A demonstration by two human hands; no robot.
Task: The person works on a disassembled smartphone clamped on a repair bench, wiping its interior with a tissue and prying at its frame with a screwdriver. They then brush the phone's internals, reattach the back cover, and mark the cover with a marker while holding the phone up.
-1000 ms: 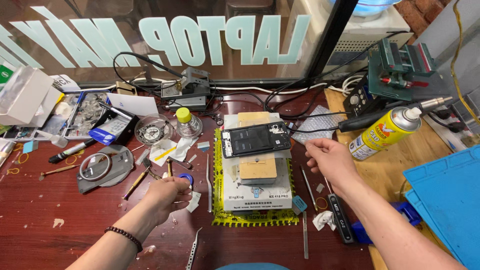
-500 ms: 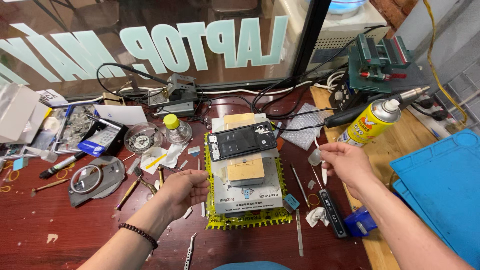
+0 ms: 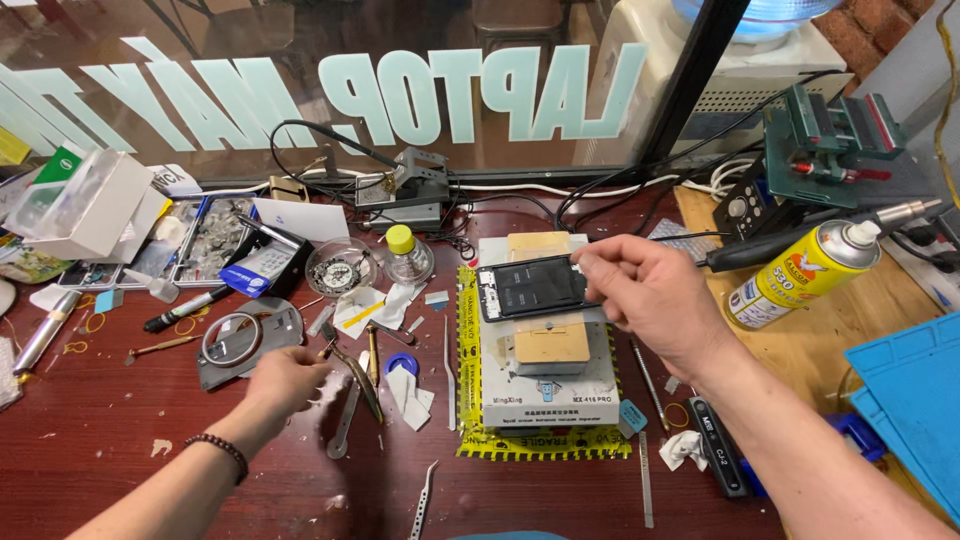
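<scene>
A dark opened phone [image 3: 528, 288] lies across the top of a grey heating station [image 3: 545, 385], over a tan pad [image 3: 549, 343]. My right hand [image 3: 655, 293] grips the phone's right end with thumb and fingers. My left hand [image 3: 285, 380] rests low on the red-brown table [image 3: 110, 440], fingers curled and pinched on the end of dark tweezers [image 3: 362, 385] that point toward the station. A metal spudger [image 3: 345, 425] and scraps of white tissue [image 3: 410, 390] lie right beside that hand.
A yellow spray can [image 3: 800, 275] and a blue mat [image 3: 915, 410] sit at the right. A green vise [image 3: 835, 135], a soldering stand [image 3: 405, 190], a small bottle [image 3: 405, 255], a round dish [image 3: 340, 270], parts trays [image 3: 210, 235] and loose tools crowd the back and left.
My right hand moved left from the side of the station and took hold of the phone's end. My left hand shifted left and down onto the tweezers.
</scene>
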